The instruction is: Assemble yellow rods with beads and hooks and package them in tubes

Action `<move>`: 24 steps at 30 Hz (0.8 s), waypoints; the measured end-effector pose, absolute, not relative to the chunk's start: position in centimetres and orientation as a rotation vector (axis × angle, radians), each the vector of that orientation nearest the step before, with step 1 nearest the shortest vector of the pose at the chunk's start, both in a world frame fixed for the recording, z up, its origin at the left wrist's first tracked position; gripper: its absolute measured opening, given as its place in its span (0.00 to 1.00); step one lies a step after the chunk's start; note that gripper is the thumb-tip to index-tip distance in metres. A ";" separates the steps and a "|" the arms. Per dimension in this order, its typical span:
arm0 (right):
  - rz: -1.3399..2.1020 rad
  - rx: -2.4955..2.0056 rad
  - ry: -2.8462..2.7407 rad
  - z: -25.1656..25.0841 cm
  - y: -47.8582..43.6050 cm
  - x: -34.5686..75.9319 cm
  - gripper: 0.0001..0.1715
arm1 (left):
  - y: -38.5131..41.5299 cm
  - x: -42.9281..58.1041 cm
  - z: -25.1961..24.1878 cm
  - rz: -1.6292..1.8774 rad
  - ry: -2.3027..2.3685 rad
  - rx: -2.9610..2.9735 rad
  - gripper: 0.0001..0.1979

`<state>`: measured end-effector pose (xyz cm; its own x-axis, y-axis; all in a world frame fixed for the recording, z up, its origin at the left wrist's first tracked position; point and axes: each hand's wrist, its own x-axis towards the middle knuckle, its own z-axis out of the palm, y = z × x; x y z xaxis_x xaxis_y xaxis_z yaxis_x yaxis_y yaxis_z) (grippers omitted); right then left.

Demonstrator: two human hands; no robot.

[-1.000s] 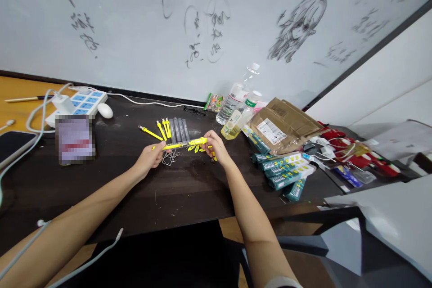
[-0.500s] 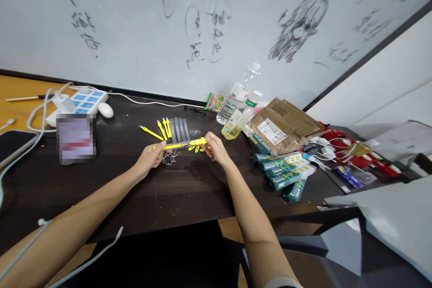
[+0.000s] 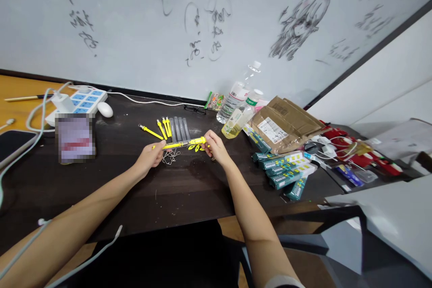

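Note:
Both of my hands hold one yellow pen (image 3: 182, 144) level above the dark table (image 3: 111, 184). My left hand (image 3: 150, 157) pinches its thin left end. My right hand (image 3: 215, 147) grips its thicker right end. Just beyond lie several loose yellow pen parts (image 3: 158, 130) and a row of clear grey barrels (image 3: 179, 128). A small tangle of thin wire springs (image 3: 170, 157) rests under the pen, with little yellow caps (image 3: 194, 148) beside my right hand.
A blue-and-white power strip (image 3: 81, 101) with cables and a white mouse (image 3: 105, 109) sit at back left. Plastic bottles (image 3: 236, 99), a cardboard parcel (image 3: 283, 123) and green pen boxes (image 3: 286, 171) crowd the right. A whiteboard (image 3: 135, 22) runs behind the table.

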<state>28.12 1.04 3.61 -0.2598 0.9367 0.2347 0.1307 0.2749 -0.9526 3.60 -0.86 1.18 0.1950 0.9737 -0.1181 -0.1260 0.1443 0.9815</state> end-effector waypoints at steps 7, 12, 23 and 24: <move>1.152 -0.948 -1.634 2.8 1.1 27.3 0.17 | -0.8 3.6 1.0 1.075 1.027 1.093 0.20; 1.163 -0.966 -1.614 2.5 0.9 26.7 0.21 | -0.7 3.6 0.7 1.088 1.026 1.092 0.19; 0.891 -1.111 -1.534 1.6 0.8 25.8 0.29 | -1.2 3.8 0.8 1.100 1.009 1.111 0.19; 0.863 -1.144 -1.510 1.6 0.7 25.7 0.31 | -1.2 3.9 0.8 1.103 1.008 1.113 0.20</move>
